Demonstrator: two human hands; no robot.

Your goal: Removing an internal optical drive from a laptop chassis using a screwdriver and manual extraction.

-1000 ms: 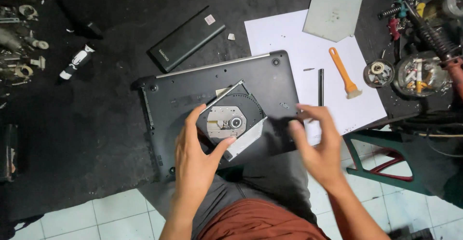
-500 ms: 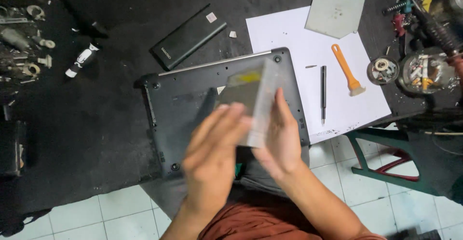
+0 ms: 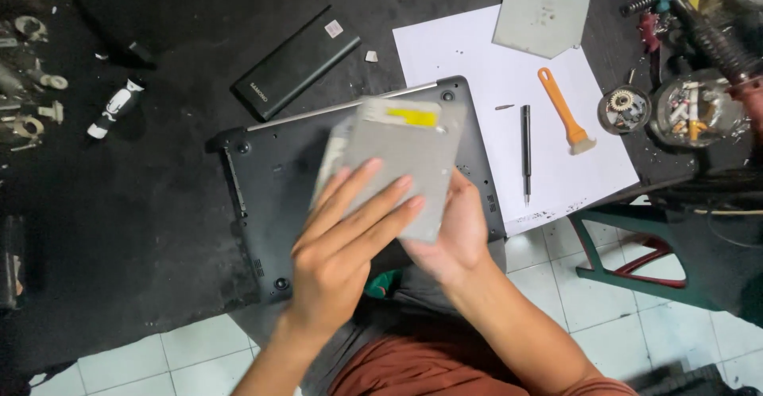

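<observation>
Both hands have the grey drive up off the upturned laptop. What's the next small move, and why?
Probably set the grey drive down flat on the white paper, in the bare patch left of the black screwdriver. Both the left hand and right hand are taken up holding it above the laptop, and the picture is motion-blurred, so neither is free for tools.

We see a flat grey optical drive point(image 3: 401, 161) with a yellow label near its far edge, held tilted above the upturned black laptop point(image 3: 270, 197), which lies on the dark bench.
</observation>
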